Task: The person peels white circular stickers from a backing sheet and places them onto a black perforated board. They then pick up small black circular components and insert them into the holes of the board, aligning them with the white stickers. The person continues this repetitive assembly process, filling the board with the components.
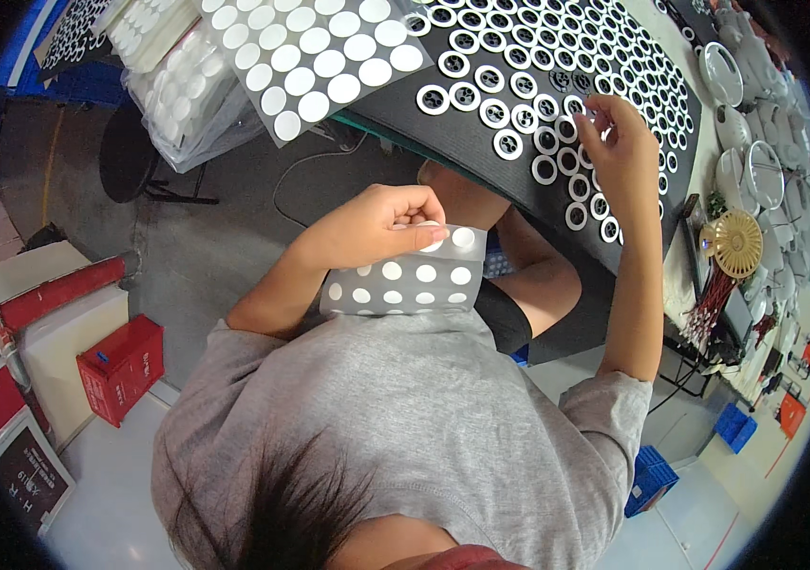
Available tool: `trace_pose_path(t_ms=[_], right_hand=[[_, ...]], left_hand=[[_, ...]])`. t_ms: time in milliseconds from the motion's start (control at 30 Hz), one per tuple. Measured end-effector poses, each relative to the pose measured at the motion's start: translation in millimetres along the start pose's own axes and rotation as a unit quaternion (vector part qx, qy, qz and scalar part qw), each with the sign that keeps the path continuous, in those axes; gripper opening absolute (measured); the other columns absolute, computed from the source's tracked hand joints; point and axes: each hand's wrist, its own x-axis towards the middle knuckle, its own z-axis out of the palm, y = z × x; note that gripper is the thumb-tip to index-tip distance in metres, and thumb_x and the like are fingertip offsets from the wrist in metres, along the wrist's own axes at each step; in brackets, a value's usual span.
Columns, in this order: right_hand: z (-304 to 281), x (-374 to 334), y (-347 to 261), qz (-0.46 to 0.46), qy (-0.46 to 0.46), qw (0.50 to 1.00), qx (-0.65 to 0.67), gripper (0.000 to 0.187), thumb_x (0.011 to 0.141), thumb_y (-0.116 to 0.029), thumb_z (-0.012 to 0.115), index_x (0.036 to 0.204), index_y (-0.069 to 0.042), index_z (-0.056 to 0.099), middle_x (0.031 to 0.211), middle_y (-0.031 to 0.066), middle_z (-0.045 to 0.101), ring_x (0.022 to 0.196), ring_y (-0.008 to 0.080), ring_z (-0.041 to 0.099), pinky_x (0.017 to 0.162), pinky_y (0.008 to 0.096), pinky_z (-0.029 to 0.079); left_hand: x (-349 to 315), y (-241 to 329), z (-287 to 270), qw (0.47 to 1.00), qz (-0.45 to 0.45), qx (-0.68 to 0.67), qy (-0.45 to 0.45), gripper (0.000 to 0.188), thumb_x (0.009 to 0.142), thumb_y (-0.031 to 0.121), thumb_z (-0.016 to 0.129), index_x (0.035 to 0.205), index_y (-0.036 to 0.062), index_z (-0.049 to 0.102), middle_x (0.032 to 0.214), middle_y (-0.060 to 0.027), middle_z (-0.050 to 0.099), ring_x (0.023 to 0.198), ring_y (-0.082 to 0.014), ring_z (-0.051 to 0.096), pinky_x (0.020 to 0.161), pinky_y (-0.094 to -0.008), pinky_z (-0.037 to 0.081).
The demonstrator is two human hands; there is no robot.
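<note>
My left hand (376, 226) pinches the edge of a translucent sheet of round white stickers (405, 283), which hangs in front of my shirt above my lap. Over the dark tabletop, my right hand (621, 157) has its fingers curled, thumb and forefinger close together beside a white-rimmed ring (546, 141). Whatever those fingertips hold, if anything, is too small to make out. Many such white rings with black centres lie in rows around this hand. Just beyond its fingertips, a couple of pieces (562, 82) look all black.
A larger sheet of white round stickers (315, 57) overhangs the table's left edge. Bagged sticker stacks (182, 90) rest on a black stool at the far left. To the right are a yellow fan (735, 243) and many grey-white parts (756, 171). A red box (122, 370) stands at left.
</note>
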Motion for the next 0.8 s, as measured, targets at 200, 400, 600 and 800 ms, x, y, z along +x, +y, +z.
trace_pose_path(t_ms=[200, 400, 600, 800], right_hand=[[-10, -41, -52, -0.087, -0.171, 0.963, 0.191, 0.023, 0.074, -0.012, 0.068, 0.093, -0.002, 0.059, 0.084, 0.0109, 0.059, 0.072, 0.0220, 0.058, 0.063, 0.0301, 0.047], [11, -67, -74, -0.207, -0.231, 0.935, 0.173, 0.034, 0.072, -0.005, 0.065, 0.102, -0.003, 0.050, 0.087, 0.0120, 0.059, 0.079, 0.0313, 0.059, 0.071, 0.0376, 0.047], [21, -71, -62, -0.125, -0.283, 0.909, 0.277, 0.033, 0.074, 0.007, 0.060, 0.105, -0.002, 0.052, 0.092, 0.0114, 0.062, 0.085, 0.0225, 0.064, 0.073, 0.0306, 0.051], [17, -72, -51, -0.178, -0.221, 0.945, 0.165, 0.025, 0.072, 0.001, 0.061, 0.095, -0.005, 0.056, 0.083, 0.0101, 0.059, 0.071, 0.0262, 0.060, 0.064, 0.0341, 0.046]], left_hand=[[0, 16, -2, 0.992, 0.020, 0.124, 0.019, 0.017, 0.084, 0.015, 0.062, 0.079, 0.0000, 0.056, 0.066, -0.0006, 0.056, 0.059, -0.0028, 0.047, 0.052, -0.0200, 0.037], [7, 14, 8, 0.983, 0.122, 0.140, 0.010, 0.016, 0.082, 0.012, 0.061, 0.087, -0.0027, 0.059, 0.067, -0.0087, 0.060, 0.060, -0.0101, 0.056, 0.053, -0.0263, 0.042], [9, 10, 7, 0.976, 0.119, 0.181, -0.011, 0.017, 0.082, 0.013, 0.060, 0.089, -0.0023, 0.060, 0.068, -0.0107, 0.060, 0.061, -0.0161, 0.059, 0.056, -0.0275, 0.044], [6, 13, -3, 0.976, 0.073, 0.204, -0.023, 0.018, 0.083, 0.018, 0.060, 0.083, -0.0001, 0.059, 0.064, -0.0075, 0.058, 0.057, -0.0108, 0.054, 0.051, -0.0261, 0.041]])
